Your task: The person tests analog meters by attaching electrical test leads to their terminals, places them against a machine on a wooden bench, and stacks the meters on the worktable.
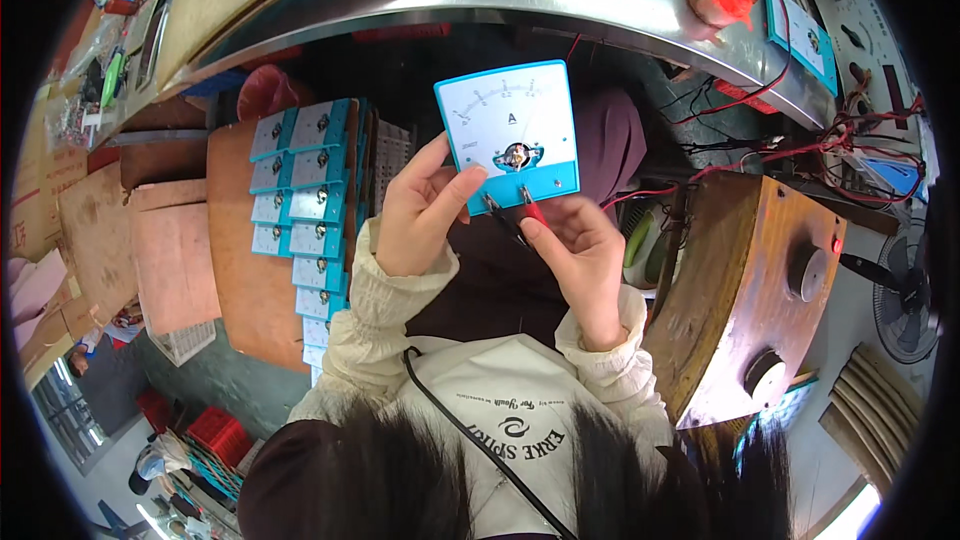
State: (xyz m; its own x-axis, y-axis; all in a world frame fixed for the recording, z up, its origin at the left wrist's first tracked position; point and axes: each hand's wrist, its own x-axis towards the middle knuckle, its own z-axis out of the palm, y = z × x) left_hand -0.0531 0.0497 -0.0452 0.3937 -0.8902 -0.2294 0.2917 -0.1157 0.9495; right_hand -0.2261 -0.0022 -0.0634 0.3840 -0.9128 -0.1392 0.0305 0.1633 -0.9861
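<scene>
My left hand (425,215) grips the left side of a white-faced panel meter (515,105) with a blue border, held upright toward me above my lap. The meter's needle mechanism (519,156) shows in an opening low on its face. A black clip (492,206) and a red clip (532,210) are attached at its bottom edge. My right hand (575,255) has its fingers closed round the red clip, thumb on its handle. To the left, similar meters (318,202) lie in overlapping rows on a brown board (240,305).
A metal-edged bench (590,10) runs across the top, holding an orange object (715,0), another meter (800,40) and red wires. At right stand a wooden box with round knobs (720,280) and a fan (898,295). Cardboard sheets (170,270) and red crates (218,435) are at left.
</scene>
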